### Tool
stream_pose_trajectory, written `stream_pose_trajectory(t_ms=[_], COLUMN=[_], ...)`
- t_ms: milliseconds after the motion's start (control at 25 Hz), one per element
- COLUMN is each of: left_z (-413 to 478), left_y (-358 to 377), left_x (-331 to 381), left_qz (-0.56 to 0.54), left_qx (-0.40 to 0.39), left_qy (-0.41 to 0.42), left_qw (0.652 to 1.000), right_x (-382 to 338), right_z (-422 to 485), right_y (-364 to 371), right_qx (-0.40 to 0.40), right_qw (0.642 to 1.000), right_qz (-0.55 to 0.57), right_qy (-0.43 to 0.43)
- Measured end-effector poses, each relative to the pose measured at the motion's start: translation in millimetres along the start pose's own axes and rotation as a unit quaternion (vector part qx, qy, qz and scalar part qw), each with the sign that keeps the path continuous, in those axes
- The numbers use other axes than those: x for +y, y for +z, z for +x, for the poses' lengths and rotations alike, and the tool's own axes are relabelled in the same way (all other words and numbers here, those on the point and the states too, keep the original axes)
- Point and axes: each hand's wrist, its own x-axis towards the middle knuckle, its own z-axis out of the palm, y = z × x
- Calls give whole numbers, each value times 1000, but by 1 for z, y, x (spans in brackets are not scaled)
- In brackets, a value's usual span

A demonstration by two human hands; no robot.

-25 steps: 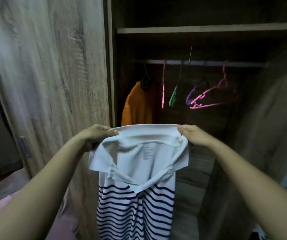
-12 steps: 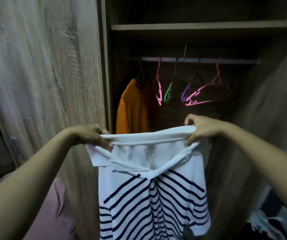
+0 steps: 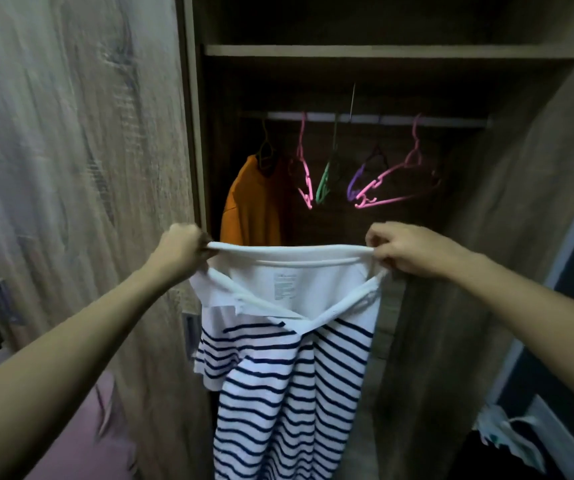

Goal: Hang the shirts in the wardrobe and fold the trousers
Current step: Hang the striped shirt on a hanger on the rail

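A white polo shirt with navy stripes (image 3: 289, 375) hangs in front of the open wardrobe (image 3: 382, 51). My left hand (image 3: 183, 245) grips the left end of its stretched white collar. My right hand (image 3: 406, 249) pinches the right end. The collar is pulled taut between them, and the striped body drops below. Behind it, on the rail (image 3: 365, 117), an orange shirt (image 3: 250, 202) hangs on a dark hanger at the left. Several bare hangers hang to its right: a pink hanger (image 3: 304, 174), a green one (image 3: 323, 183), a purple one (image 3: 356, 183) and a wider pink one (image 3: 399, 188).
The wardrobe's wooden door (image 3: 81, 168) stands open at the left, its edge close to my left hand. A wooden side panel (image 3: 507, 237) bounds the right. Pink fabric (image 3: 81, 438) lies at the lower left; light clothing (image 3: 507, 434) lies at the lower right.
Both hands have pulled further apart and drawn the collar tight. The shirt has risen slightly toward the wardrobe opening, and more of its striped body hangs straight.
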Motion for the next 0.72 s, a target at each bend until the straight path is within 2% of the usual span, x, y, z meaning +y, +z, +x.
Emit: stream_pose_trajectory(t_ms=[80,160,200,320,400,480,520,600,640,720], left_z=[1,2,0,-14,-21,-18,-15,-13,-15,-22], left_y=[-5,-11,-14,-12,-9,-10,-12,-6,-1,12], left_x=[-3,-7,-8,-8,-16,-27,-28,-23,-17,-5], left_qz=[-18,-5,28,125,146,148,141,92,58,35], left_qx=[40,111,115,39,11,32,43,83,100,52], left_qy=[73,174,212,361,408,369,311,142,69,-4], left_qw=[996,978,970,923,901,917,939,982,991,998], right_x=[-3,-6,-8,-19,-22,-24,-27,-37,-43,-53], right_z=[-4,0,4,17,20,24,28,38,43,48], right_y=[7,7,6,8,7,0,-5,-10,-9,0], right_qx=[-13,30,33,-20,-28,-8,-2,-18,-31,-58], right_qw=[999,987,977,955,950,950,953,958,955,946], right_qz=[1,40,51,83,99,111,111,113,124,143], right_qy=[45,154,207,282,294,291,282,264,268,286])
